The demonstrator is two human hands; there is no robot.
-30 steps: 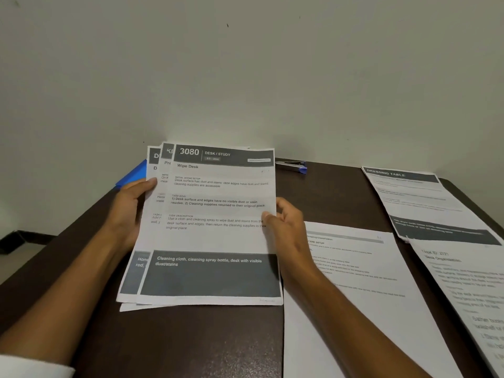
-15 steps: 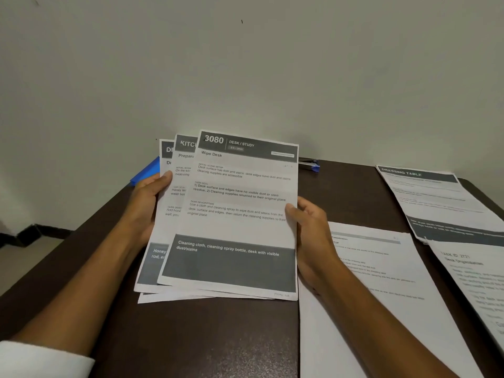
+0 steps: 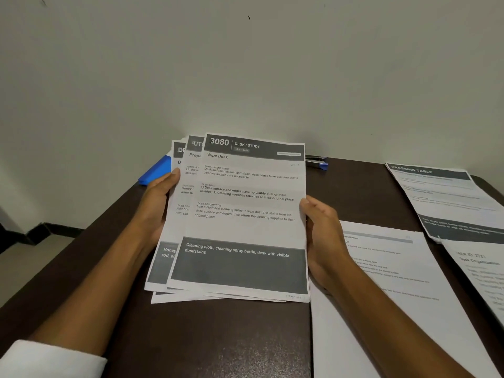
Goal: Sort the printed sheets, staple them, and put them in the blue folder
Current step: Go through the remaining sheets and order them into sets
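Observation:
I hold a fanned stack of printed sheets tilted up over the dark table; the top sheet reads "3080 Desk / Study, Wipe Desk". My left hand grips the stack's left edge, thumb on the front. My right hand grips its right edge. A corner of the blue folder shows behind the stack at the left. A stapler with a blue tip lies at the table's back edge, partly hidden by the sheets.
More printed sheets lie flat at the right: one under my right forearm, a "Dressing Table" sheet farther back, another at the right edge. A pale wall stands right behind the table. Floor shows at the left.
The stack has been lifted and tilted more upright in both hands, and the sheets have been fanned a little further to the left. Both grips are unchanged.

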